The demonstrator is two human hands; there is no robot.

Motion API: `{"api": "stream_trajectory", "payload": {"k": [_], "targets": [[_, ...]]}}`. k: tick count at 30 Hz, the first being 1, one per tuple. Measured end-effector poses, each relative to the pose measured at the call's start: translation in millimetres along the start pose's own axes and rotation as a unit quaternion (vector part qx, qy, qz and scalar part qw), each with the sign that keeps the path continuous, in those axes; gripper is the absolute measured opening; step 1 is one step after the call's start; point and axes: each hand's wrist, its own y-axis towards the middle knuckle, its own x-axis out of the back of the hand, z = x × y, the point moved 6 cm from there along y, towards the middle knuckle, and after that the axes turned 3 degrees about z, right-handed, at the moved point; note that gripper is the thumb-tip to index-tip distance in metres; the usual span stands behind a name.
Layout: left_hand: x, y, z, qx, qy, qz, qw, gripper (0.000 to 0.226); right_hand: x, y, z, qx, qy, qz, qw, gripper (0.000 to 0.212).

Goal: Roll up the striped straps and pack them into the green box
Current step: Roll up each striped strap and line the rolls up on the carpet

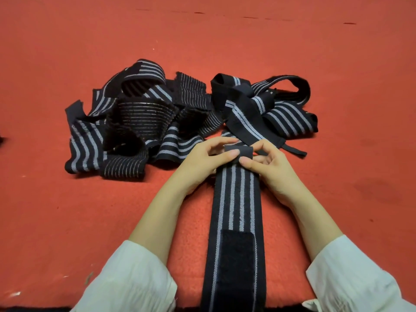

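Red felt-like floor covering (67,210), filling the view. Tangled heap of black elastic straps with white stripes (139,122), centre; number of pieces indistinct. One long black-and-white striped strap (234,199), laid flat toward the viewer, near end cut off at the lower edge; bears a black fuzzy fastening patch (236,255). Left hand (202,158) and right hand (270,167) each pinch its small rolled far end (239,152), some fingers hidden behind it.

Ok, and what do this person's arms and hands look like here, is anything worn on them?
Both arms are in loose white sleeves of wrinkled cloth, the left sleeve and the right sleeve, each ending partway along the forearm. The left hand and right hand are bare: no gloves, rings, watch or bracelet show. The nails look short and unpainted.
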Motion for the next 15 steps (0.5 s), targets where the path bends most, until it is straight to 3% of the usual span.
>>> {"api": "stream_trajectory", "payload": {"k": [2,9,15], "targets": [[-0.2,0.0,-2.0,-0.020,0.034,0.008,0.999,0.026,1.0,0.5,0.6,0.013,-0.015,-0.013,1.000,0.015],[1.9,1.2,-3.0,-0.052,0.001,-0.002,0.999,0.029,2.2,-1.4,3.0,0.024,-0.054,-0.022,0.998,0.004],[0.4,-3.7,-7.6,-0.078,0.018,-0.031,0.996,0.031,2.3,-0.8,1.0,0.047,-0.084,-0.041,0.994,0.008]]}}
